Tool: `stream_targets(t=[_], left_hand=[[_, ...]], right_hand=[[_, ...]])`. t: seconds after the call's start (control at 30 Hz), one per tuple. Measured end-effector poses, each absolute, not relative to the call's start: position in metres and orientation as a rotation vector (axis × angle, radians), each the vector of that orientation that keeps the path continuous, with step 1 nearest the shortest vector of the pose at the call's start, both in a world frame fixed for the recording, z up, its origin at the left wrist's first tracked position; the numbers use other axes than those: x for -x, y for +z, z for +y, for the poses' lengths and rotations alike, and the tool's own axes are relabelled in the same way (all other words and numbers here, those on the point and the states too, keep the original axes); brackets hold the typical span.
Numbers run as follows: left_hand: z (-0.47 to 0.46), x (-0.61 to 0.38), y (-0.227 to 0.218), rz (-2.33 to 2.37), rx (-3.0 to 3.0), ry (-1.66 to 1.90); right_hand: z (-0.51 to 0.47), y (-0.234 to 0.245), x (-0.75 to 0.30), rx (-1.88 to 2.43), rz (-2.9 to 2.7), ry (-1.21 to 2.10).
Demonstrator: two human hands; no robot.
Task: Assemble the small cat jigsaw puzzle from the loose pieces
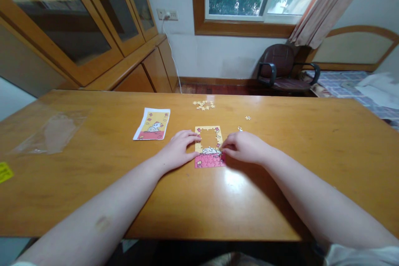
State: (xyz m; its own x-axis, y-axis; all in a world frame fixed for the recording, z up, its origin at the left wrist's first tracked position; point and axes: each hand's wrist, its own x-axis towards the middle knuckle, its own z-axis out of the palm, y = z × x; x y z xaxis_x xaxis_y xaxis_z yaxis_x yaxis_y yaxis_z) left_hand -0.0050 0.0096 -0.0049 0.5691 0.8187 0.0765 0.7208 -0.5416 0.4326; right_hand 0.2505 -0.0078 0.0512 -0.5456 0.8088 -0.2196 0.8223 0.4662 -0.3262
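A small jigsaw puzzle (209,160) with a yellow border and pink bottom lies on the wooden table (199,199), its middle still an open hole. My left hand (178,149) rests flat against the puzzle's left edge, fingers stretched toward it. My right hand (243,146) sits at the puzzle's right edge with fingertips pinched together on a piece I cannot make out. A printed reference picture (152,124) lies to the left of the puzzle.
Several loose puzzle pieces (203,105) lie in a cluster behind the puzzle, with single pieces (247,117) to the right. A clear plastic bag (51,131) and a yellow slip (4,171) lie at the far left. A chair (282,68) stands beyond the table.
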Motion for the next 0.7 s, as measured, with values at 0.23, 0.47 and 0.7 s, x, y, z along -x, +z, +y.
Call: stream_targets(t=[0.23,0.47,0.7], left_hand=[[0.008,0.005,-0.003,1.326,-2.410,0.363],[0.006,0.004,-0.003,1.363,-2.398,0.325],[0.007,0.005,-0.004,1.379,-2.380,0.315]], right_hand=[[-0.068,0.081,-0.219,-1.666,2.288,-0.385],[-0.081,0.028,-0.207,-1.706,2.527,-0.171],[-0.083,0.016,-0.209,-1.748,2.502,-0.119]])
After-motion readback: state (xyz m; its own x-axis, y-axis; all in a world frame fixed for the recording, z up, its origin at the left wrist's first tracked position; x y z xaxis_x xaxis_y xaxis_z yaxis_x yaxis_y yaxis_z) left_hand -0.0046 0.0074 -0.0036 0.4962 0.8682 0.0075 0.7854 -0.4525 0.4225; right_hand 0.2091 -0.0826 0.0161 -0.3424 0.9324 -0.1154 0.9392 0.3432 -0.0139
